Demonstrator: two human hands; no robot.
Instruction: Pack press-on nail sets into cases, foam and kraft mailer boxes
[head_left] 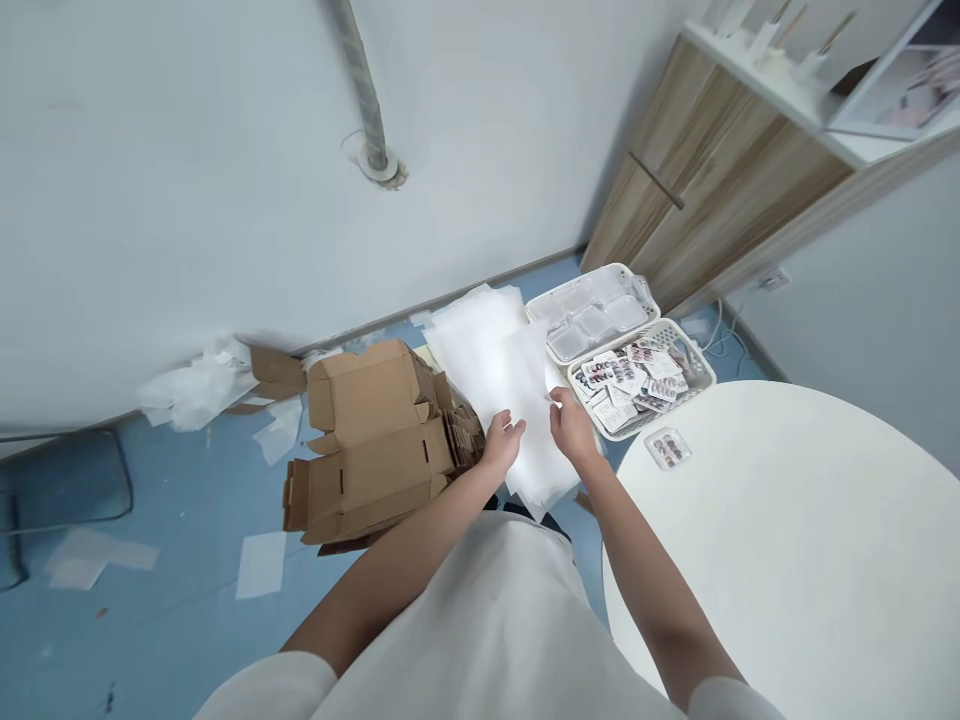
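Note:
A stack of thin white packing sheets (471, 335) lies in front of me, its edges uneven. One sheet (529, 372) lies nearest my hands, over the others. My right hand (573, 428) pinches this sheet's right edge between thumb and fingers. At the left edge of the sheets is my left hand (502, 442), thumb and fingers apart; whether it touches the sheet is hard to tell. Left of the stack, flat brown cardboard boxes (379, 395) are piled, unfolded with slots and flaps showing.
On the right are a white basket of printed cards (705, 378), a basket of clear plastic cases (651, 312) and a round white table (795, 540) bearing a small clear case (667, 449). Crumpled white wrapping (199, 388) and a chair (67, 480) are at left. A wooden cabinet (720, 160) stands behind.

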